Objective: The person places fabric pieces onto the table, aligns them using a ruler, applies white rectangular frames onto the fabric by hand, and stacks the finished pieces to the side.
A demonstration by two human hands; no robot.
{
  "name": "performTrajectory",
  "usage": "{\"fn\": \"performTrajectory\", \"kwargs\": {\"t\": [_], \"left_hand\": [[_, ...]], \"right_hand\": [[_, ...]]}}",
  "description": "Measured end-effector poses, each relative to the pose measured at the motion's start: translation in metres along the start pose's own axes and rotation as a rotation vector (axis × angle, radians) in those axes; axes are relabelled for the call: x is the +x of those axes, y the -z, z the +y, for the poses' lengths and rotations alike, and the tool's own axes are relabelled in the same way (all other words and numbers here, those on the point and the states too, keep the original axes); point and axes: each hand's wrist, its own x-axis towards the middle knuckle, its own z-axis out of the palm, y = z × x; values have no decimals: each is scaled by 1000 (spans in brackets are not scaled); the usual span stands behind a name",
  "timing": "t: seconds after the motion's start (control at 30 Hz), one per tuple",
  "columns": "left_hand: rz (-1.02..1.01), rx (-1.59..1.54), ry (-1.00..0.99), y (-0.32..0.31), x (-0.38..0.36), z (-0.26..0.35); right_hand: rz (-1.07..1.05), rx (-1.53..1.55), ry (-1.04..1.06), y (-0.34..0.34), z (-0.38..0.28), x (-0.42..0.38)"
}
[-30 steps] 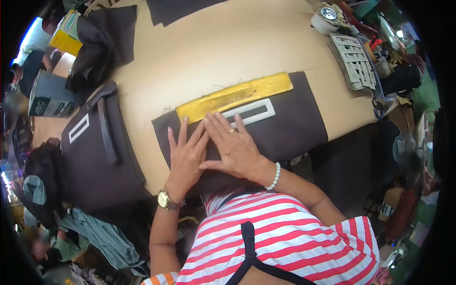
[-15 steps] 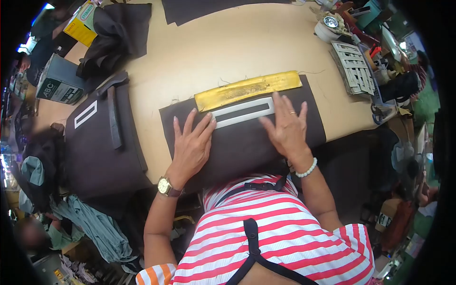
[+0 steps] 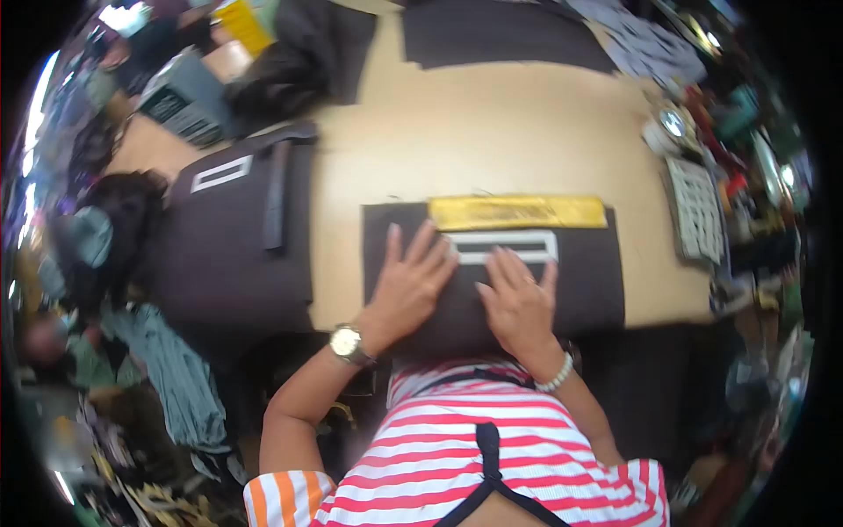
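Note:
A dark fabric piece (image 3: pixel 584 285) lies at the table's near edge, with a white rectangular frame-shaped piece (image 3: pixel 551 249) on it. Fingers spread, my left hand (image 3: pixel 408 285) rests flat on the fabric, its fingertips at the white piece's left end. My right hand (image 3: pixel 522 307) is also open and flat, fingertips over the lower border of the white piece. Just above that piece, a worn yellow strip (image 3: pixel 518 212) lies along the fabric's far edge. Motion blur softens the picture.
To the left lies a dark fabric stack (image 3: pixel 237 237) bearing another white frame piece (image 3: pixel 221 173) and a dark bar (image 3: pixel 277 193). Behind it stands a grey-green tin (image 3: pixel 189 97). More dark fabric (image 3: pixel 509 35) lies at the back; a slatted pale object (image 3: pixel 694 211) sits at the right.
The camera view has shifted and turned, so the table appears lower and further right. My right hand has moved left along the white piece, onto its lower border. The fabric now lies squarer in view.

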Motion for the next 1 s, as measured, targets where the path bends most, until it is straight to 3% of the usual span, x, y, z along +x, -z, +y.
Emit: {"fn": "performTrajectory", "kwargs": {"t": [0.2, 0.33, 0.5, 0.53, 0.63, 0.7, 0.8, 0.9, 0.93, 1.0], "left_hand": [[22, 123, -1, 2, -3, 19], [-111, 196, 2, 17, -5, 27], [-18, 121, 151, 14, -27, 29], [31, 87, 188, 12, -29, 28], [115, -195, 349, -6, -36, 30], [165, -248, 395, -14, -36, 33], [345, -194, 617, -3, -28, 40], [428, -39, 881, -1, -28, 40], [432, 21, 966, -3, -30, 38], [452, -117, 854, -11, -42, 29]], "right_hand": [[-95, -36, -87, 20, 36, -11], [-65, -98, -114, 31, 51, -11], [-196, -132, -127, 50, 83, 14], [-64, -129, -76, 44, 89, 24], [-44, 168, 137, 25, 96, 61], [-111, 198, 185, 2, 121, 92], [-30, 9, -1, -16, 140, 135], [133, -197, -179, -3, 152, 118], [17, -189, -360, 23, 139, 99], [58, -262, -605, 27, 146, 42]]}}
